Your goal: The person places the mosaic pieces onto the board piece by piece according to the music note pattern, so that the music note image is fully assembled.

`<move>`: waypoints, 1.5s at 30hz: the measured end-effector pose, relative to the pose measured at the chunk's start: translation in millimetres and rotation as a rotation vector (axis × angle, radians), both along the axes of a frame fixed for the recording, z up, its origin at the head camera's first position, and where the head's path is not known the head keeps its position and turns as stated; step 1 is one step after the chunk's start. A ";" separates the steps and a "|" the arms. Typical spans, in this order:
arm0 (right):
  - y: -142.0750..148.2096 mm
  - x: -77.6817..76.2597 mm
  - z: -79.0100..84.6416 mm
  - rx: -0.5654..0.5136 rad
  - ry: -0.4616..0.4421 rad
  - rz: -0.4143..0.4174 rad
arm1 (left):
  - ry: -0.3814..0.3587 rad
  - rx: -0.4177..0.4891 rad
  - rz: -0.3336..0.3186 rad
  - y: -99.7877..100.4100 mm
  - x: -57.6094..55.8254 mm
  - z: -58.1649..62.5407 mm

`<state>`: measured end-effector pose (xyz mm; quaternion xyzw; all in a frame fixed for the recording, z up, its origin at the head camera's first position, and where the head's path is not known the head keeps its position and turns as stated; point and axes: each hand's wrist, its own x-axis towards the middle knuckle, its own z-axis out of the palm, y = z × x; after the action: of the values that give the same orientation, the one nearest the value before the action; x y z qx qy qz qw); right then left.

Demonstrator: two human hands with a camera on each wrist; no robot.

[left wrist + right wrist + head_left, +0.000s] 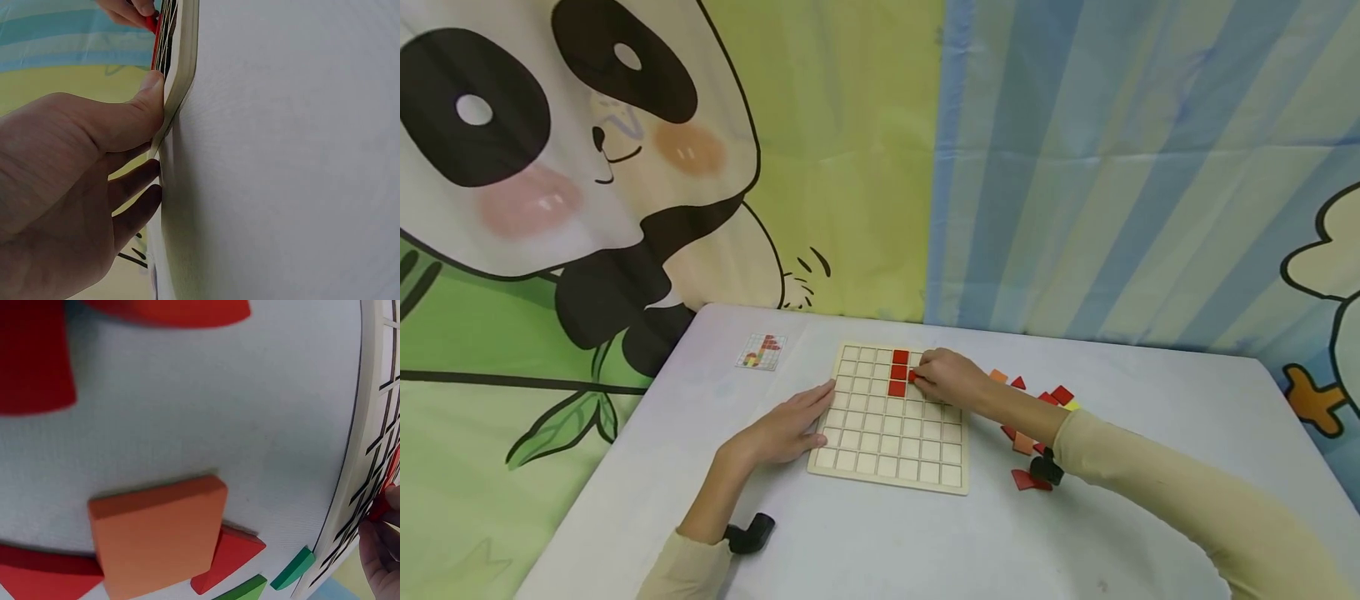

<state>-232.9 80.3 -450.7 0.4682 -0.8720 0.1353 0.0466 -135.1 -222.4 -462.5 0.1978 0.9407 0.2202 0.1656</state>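
A pale wooden grid board [889, 482] lies on the white table. Three red square tiles [897, 388] sit in a column of its cells near the far edge. My right hand [953, 381] reaches over the board's far right part and pinches a small red tile [379, 506] between thumb and fingers, right beside that column. The tile's full shape is hidden by the fingers. At the board's left edge rests my left hand [784, 429], its thumb [150, 103] and fingertips touching the side with the fingers fairly straight.
Loose red, orange, yellow and green pieces lie right of the board, among them an orange square [159, 540] and a green piece [294, 567]. A small printed grid card [762, 352] lies at the back left. A patterned cloth [850, 167] hangs behind the table.
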 end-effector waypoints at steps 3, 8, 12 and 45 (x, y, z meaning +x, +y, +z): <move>-1.8 -1.2 -1.4 0.006 0.012 -0.015 | 0.001 -0.002 0.001 -0.8 -0.7 1.8; -4.2 -1.6 -4.3 0.034 0.031 -0.056 | 0.001 0.000 -0.006 -2.2 -0.5 2.3; -5.6 -2.5 -6.8 0.034 0.024 -0.081 | -0.004 0.003 -0.005 -2.3 0.3 3.0; 9.8 1.3 17.7 0.084 -0.094 -0.044 | -0.009 0.009 0.022 1.1 1.6 -1.3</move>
<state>-231.6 90.1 -433.0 0.4434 -0.8883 0.1193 -0.0112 -133.5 -221.2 -463.7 0.1871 0.9412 0.2269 0.1664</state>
